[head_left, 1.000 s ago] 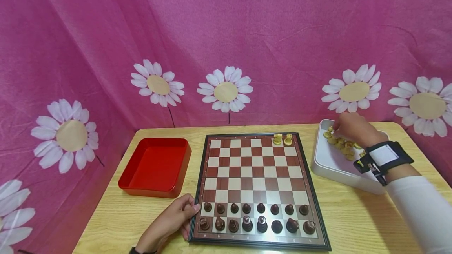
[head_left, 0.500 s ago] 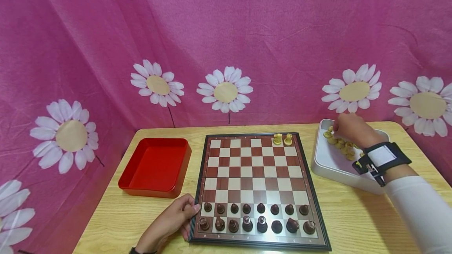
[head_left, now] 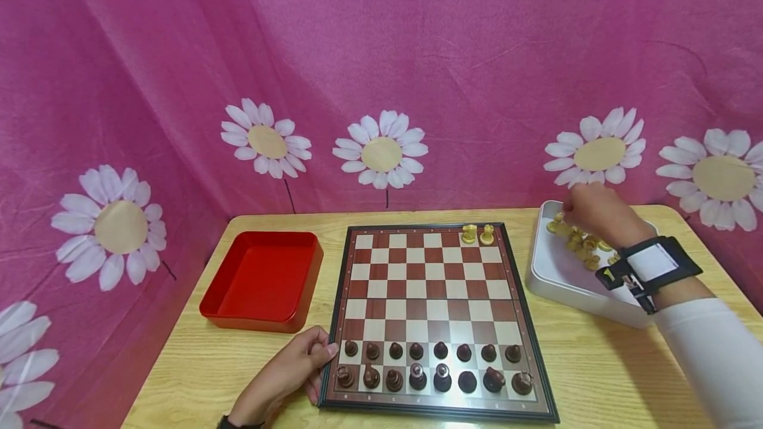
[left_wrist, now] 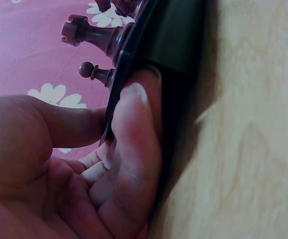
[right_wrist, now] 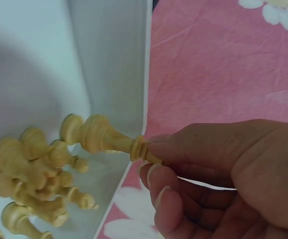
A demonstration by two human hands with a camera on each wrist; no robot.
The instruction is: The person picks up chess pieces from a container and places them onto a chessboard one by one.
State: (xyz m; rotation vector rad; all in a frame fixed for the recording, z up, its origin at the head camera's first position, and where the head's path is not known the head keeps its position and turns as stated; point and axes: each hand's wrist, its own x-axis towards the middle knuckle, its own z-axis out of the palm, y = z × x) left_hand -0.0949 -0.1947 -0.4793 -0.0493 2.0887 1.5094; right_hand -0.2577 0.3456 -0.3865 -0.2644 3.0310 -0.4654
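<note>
My left hand (head_left: 298,363) grips the near-left edge of the chessboard (head_left: 426,290). In the left wrist view the thumb lies on the rim and curled fingers (left_wrist: 136,134) press its side; a dark rook (left_wrist: 91,36) and a dark pawn (left_wrist: 93,72) stand beyond. My right hand (head_left: 605,214) is over the far part of the white box (head_left: 587,303). Its thumb and fingertips pinch a light chess piece (right_wrist: 104,137) by the upper end, base pointing away; the fingers hide its top. Several light pieces (right_wrist: 27,164) lie jumbled in the box below.
Two rows of dark chess pieces (head_left: 441,379) stand along the board's near side. A light knight (head_left: 469,235) and a light rook (head_left: 487,236) stand at its far right corner. A red tray (head_left: 262,280) sits left of the board. A pink curtain (head_left: 477,85) hangs behind the table.
My right hand has risen slightly over the white box, and the light pieces under it have shifted a little. My left hand stays on the chessboard's edge.
</note>
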